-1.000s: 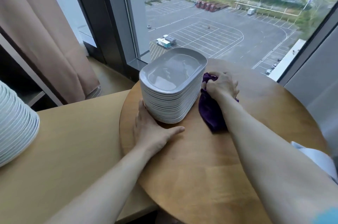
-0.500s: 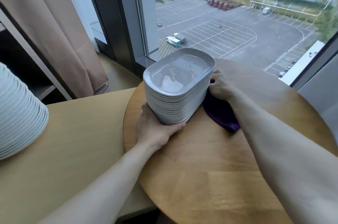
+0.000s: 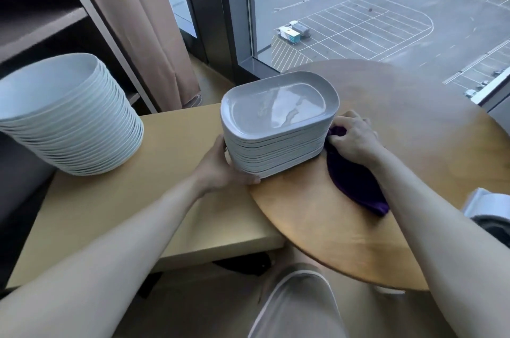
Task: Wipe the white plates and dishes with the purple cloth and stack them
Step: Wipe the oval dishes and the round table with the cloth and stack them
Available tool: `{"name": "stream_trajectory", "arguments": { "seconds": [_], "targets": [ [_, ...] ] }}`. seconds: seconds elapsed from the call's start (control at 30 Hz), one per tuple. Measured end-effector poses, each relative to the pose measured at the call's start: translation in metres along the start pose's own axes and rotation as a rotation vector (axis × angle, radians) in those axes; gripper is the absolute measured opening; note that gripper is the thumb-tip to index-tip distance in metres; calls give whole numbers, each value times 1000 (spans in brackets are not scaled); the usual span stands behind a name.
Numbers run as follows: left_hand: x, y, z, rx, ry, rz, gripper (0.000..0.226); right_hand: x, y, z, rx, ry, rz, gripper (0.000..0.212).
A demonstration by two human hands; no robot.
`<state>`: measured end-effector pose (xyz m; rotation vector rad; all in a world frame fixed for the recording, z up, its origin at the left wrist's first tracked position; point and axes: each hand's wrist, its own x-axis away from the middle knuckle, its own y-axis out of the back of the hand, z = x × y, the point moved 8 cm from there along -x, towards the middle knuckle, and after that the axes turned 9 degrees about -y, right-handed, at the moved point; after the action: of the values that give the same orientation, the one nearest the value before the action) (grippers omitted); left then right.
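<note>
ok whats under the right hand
The purple cloth, bunched in the right hand beside the plate stack and trailing over the round table. The part inside the fist is hidden.

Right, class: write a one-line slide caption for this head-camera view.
Left hand holds stacked white dishes; right hand grips purple cloth beside them.

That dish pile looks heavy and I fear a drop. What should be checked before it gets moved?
1. Left hand grips the oblong dish stack low: ok.
2. Right hand free for a full grip: not ok, it pinches the purple cloth.
3. Stack straight, not leaning: ok.
4. Base fully on the round table: cannot tell, it sits near the edge.
5. Bare room on the side table beside the round plate stack: ok.
</note>
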<state>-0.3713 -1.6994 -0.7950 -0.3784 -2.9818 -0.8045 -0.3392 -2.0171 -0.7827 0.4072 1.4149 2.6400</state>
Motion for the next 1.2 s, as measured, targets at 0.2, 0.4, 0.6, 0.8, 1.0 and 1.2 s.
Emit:
{"name": "stream_trajectory", "arguments": {
  "seconds": [0.2,0.4,0.6,0.8,1.0,1.2],
  "targets": [
    [17,2,-9,105,-6,13,113,29,-3,11,47,-63,80,26],
    [21,-9,-19,249,-103,-72,125,31,47,43,-421,-49,-99,52],
    [19,-9,3,207,-12,-116,118,5,17,58,-1149,-322,212,61],
    [21,-5,6,170,32,-135,118,7,-6,78,-1004,-232,371,39],
    [30,8,8,141,44,-137,108,15,-13,87,-945,-96,482,43],
    [46,15,10,184,54,-124,108,17,-30,96,-841,-138,543,56]
  ]
}}
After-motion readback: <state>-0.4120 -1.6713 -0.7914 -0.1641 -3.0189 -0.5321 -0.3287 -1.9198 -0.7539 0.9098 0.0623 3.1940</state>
